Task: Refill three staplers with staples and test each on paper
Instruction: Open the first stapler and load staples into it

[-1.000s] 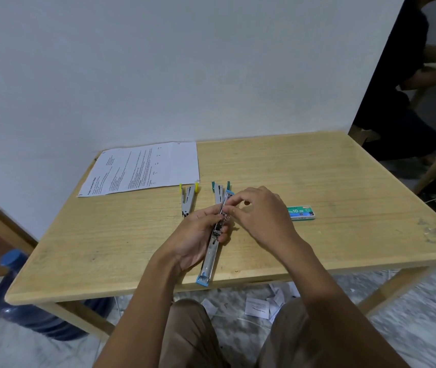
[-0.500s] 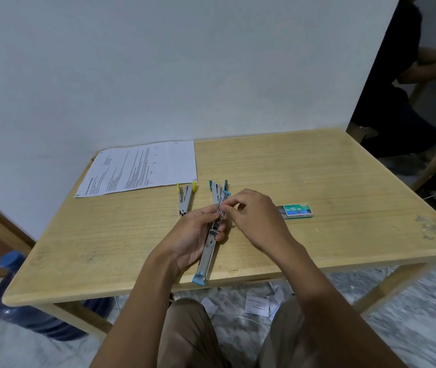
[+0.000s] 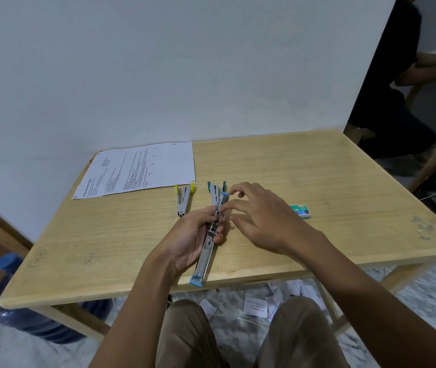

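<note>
Left hand [image 3: 185, 243] clasps the opened blue stapler [image 3: 209, 241] just left of the staple box [image 3: 300, 210]; right hand [image 3: 262, 221] hovers, fingers spread. Risk: loose staples may spill if the stapler tilts.

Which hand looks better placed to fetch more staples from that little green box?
The right hand: it is open, holds nothing and hovers right beside the green staple box. The left hand is busy gripping the opened blue stapler.

right hand [image 3: 262, 221] opened, fingers lifted off blue stapler [image 3: 210, 241]
</note>
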